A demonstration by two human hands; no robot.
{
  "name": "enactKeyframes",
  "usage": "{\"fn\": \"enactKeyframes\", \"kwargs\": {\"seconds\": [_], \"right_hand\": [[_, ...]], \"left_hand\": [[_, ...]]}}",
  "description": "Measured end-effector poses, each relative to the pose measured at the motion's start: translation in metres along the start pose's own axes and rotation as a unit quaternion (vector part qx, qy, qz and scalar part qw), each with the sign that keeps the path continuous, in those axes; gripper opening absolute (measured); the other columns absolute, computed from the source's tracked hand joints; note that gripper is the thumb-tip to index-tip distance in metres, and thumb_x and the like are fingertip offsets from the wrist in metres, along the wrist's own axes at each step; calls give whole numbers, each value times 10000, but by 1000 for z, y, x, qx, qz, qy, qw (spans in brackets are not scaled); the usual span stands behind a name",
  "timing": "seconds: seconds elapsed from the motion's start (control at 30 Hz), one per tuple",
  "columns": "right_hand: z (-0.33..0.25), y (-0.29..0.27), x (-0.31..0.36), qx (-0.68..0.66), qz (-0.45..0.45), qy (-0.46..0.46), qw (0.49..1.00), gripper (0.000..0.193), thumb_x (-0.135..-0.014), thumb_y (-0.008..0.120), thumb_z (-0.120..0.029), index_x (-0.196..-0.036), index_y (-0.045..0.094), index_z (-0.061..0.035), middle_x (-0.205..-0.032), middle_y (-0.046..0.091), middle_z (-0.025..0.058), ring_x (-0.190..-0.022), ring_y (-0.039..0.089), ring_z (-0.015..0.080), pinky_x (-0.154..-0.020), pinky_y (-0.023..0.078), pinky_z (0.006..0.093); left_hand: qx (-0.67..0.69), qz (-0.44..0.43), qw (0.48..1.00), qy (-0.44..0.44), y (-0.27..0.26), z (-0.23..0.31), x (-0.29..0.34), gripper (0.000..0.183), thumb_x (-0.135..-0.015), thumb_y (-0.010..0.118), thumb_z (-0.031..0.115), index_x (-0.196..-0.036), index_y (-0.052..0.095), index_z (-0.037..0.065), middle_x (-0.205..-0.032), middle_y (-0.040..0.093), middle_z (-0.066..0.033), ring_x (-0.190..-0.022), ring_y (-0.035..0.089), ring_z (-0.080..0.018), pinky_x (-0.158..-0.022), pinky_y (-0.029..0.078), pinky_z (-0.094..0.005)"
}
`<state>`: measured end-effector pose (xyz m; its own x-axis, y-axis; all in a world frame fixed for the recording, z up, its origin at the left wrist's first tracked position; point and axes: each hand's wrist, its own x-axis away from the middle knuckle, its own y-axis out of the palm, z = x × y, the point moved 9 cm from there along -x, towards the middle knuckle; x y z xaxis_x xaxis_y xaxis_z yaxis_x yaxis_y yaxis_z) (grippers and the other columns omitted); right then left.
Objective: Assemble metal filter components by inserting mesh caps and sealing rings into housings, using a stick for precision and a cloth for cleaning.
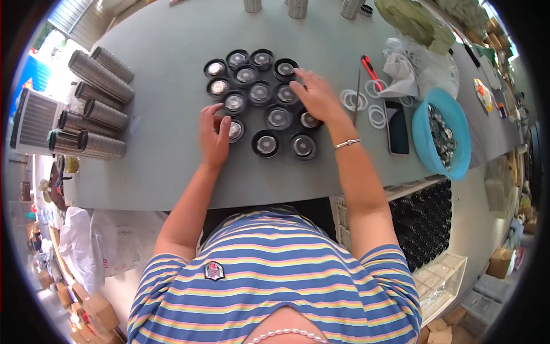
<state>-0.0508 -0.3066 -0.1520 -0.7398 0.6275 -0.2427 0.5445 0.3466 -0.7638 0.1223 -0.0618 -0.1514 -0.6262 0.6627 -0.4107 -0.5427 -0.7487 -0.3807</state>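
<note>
Several round black cups with silvery metal discs inside stand in a loose cluster on the grey table. My left hand [213,137] is at the cluster's left edge, thumb and index finger apart, beside the lower left cup [235,131]. Whether it touches that cup I cannot tell. On the right side, my right hand [316,96] reaches over the cups with fingers spread. Its fingertips are near the upper right cup [285,69], and its thumb is by the cup below [285,93]. Another cup [310,120] is partly covered by this hand.
Stacks of metal rings [102,77] lie at the left. To the right are white rings [376,116], a red cutter [370,67], a phone [396,127] and a blue basin [420,135] of small metal parts. A crate of black cups [421,223] stands below the table's edge.
</note>
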Motion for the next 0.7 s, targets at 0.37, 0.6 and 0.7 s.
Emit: {"fn": "enactKeyframes", "kwargs": {"seconds": [0.37,0.6,0.7], "right_hand": [[114,-124,165,258,216,175,925,181,-923,696,-178,-1029,708,-32,-1016,665,122,-992,663,333,-855,533,418],[76,-105,154,221,175,110,953,135,-940,702,-162,-1012,716,-49,-1022,685,111,-927,670,297,-733,544,400],[63,-113,167,171,274,113,939,167,-931,744,-200,-1025,736,-62,-905,686,54,-704,647,154,-617,520,320]], "left_hand": [[51,-59,991,-111,-23,14,90,426,-982,656,244,-1330,567,15,-1210,578,-110,-1032,595,-198,-954,491,-347],[-107,-105,989,-13,-7,32,79,753,-754,866,213,-1411,532,59,-1312,571,-153,-1172,583,-340,-991,494,-416],[-110,-113,987,-11,-6,28,81,797,-719,870,160,-1432,523,76,-1328,566,-161,-1209,570,-374,-1017,484,-438]]}}
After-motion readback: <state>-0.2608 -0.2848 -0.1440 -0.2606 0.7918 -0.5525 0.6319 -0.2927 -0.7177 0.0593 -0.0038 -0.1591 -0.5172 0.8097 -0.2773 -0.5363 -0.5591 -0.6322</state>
